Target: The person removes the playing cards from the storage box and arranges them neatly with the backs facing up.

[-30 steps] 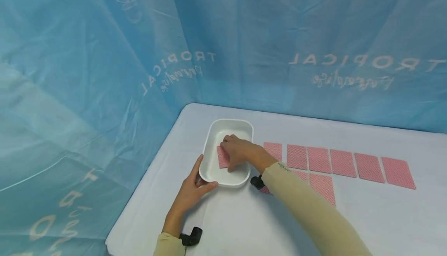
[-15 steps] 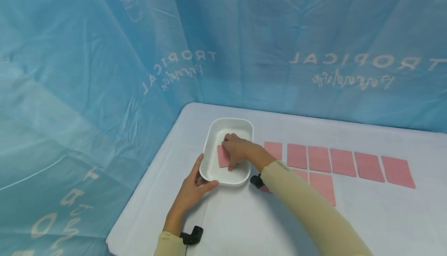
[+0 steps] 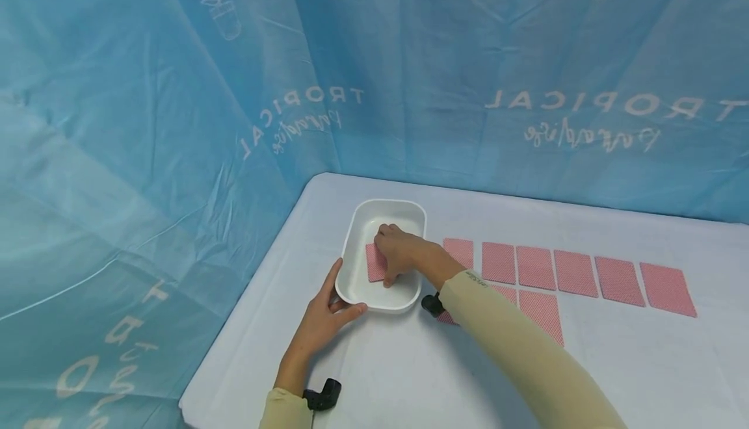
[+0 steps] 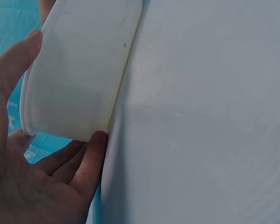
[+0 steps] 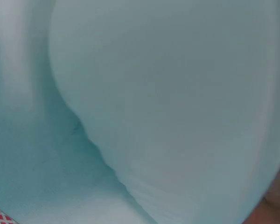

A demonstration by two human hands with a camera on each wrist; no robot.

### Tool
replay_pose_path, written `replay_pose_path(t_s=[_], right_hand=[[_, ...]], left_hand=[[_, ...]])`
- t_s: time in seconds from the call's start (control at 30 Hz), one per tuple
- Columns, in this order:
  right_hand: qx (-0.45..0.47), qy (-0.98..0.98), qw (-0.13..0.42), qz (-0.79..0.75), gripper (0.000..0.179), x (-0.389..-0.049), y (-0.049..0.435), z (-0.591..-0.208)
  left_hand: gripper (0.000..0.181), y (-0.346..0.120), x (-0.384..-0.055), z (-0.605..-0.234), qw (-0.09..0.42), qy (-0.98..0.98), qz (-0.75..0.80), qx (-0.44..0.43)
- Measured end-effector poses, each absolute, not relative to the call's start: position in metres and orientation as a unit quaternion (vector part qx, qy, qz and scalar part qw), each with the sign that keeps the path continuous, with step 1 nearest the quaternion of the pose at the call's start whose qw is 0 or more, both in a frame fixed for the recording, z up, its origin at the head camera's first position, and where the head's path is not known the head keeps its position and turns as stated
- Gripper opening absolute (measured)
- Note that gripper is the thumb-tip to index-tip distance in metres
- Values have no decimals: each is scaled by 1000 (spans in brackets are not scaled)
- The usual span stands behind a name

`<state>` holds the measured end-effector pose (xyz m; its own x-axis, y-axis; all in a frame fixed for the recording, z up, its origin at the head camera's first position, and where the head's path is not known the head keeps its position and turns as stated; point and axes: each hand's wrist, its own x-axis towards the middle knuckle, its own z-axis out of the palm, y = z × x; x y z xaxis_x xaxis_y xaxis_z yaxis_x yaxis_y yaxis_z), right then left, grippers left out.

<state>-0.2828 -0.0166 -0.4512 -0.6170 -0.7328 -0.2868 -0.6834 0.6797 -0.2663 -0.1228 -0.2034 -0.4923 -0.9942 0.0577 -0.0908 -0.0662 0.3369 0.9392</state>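
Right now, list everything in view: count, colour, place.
Tray: 1, white, on the table
Card in the tray: at least 1, pink, under the right hand
Far-row cards: 6, pink, right of the tray
Near-row cards: at least 3, pink, partly hidden
Table: 1, white, under the tray
Curtain: sheets uncountable, blue, behind and left
Wrist devices: 2, black, one per wrist
Sleeves: 2, beige, on both arms
Left hand: 1, at the tray's near-left corner
Right hand: 1, inside the tray
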Motion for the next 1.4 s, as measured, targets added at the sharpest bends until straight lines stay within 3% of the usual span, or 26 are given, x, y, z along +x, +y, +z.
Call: replay_pose_path(t_s=[0.3,0.57,0.73,1.4], right_hand=[[-378,903,186,-82,85,-286,-4,-446],[-368,904,180,-121,100,-284,0,-446],[-374,904,160,-134,92,-284,2,-447],[-382,905,118,-144,94,-273,13,-427]], left_hand=[[98,-201,-126,-491,64,816,574,-5],[98,-196,-120,-462,89,808,582,9],[99,-197,-119,-461,86,809,581,5],[100,-197,-115,-456,85,810,580,-3]])
